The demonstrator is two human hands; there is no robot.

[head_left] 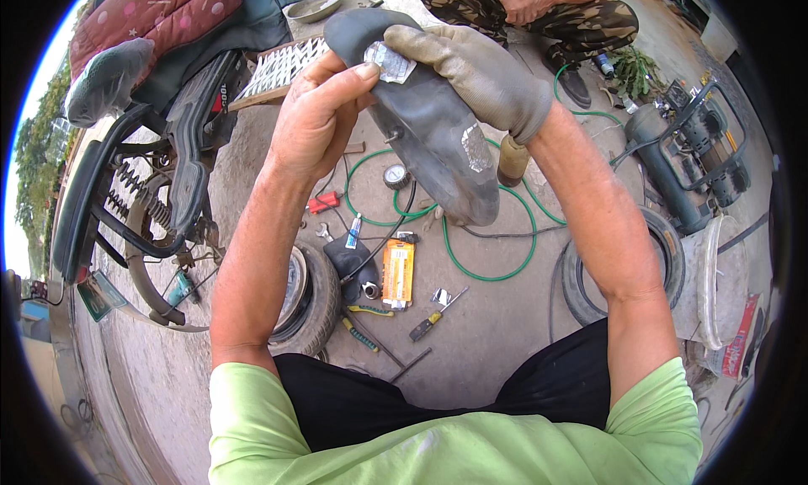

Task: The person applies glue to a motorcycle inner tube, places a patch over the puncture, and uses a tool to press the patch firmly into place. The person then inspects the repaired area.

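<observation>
A grey-black rubber inner tube (421, 127) is held up in front of me, partly flattened. My bare left hand (318, 114) grips its left edge, the thumb pressed beside a silvery foil-backed patch (389, 62). My right hand (484, 72), in a grey work glove, is closed over the tube's upper right side, fingertips close to that patch. Lower on the tube is another pale, speckled patch (476, 148). A short valve stem (392, 135) sticks out of its left side.
Below lie a yellow-handled screwdriver (438, 315), an orange box (398, 273), pliers (362, 333), a pressure gauge (396, 177) and a green hose (488, 279). Tyres (324, 304) flank my knees. A motorcycle (168, 173) stands left, a compressor (673, 165) right; a person (539, 18) squats ahead.
</observation>
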